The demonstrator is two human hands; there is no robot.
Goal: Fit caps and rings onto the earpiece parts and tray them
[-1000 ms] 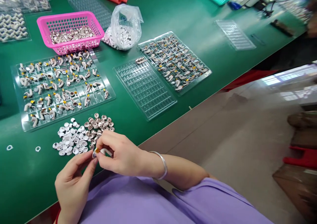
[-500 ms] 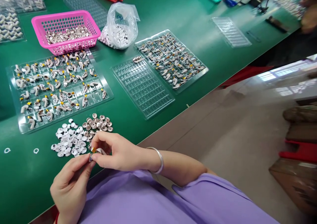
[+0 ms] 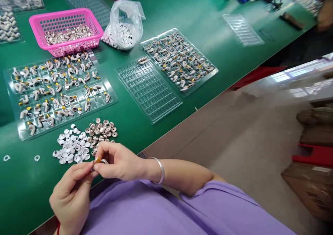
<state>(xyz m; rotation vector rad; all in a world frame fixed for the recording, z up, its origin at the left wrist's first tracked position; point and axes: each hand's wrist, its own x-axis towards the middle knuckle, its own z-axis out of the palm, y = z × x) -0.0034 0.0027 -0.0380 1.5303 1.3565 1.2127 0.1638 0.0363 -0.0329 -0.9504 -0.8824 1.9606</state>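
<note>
My left hand [image 3: 71, 190] pinches one end of a small earbud part between thumb and fingertips, just in front of my body. Thumb and index finger of my right hand [image 3: 118, 161] close on the same earbud part [image 3: 98, 160], where an orange-gold tab sticks up. Most of the part is hidden by the fingers. Right behind the hands lie a pile of white round caps [image 3: 71, 146] and a pile of beige round caps with a central hole [image 3: 102, 129]. A clear tray [image 3: 61, 89] beyond them carries rows of curved beige earbud parts with similar tabs.
A pink basket [image 3: 39, 37] of beige caps stands behind the tray, beside a plastic bag [image 3: 127, 27] of small pieces. To the right are a nearly bare clear tray [image 3: 153, 96] and a filled tray [image 3: 179, 61]. Two white rings lie at left. The table's edge runs diagonally.
Both hands keep their pinch on the earbud part, with the fingers shifted slightly and the orange tab showing more. The whole view has moved a little.
</note>
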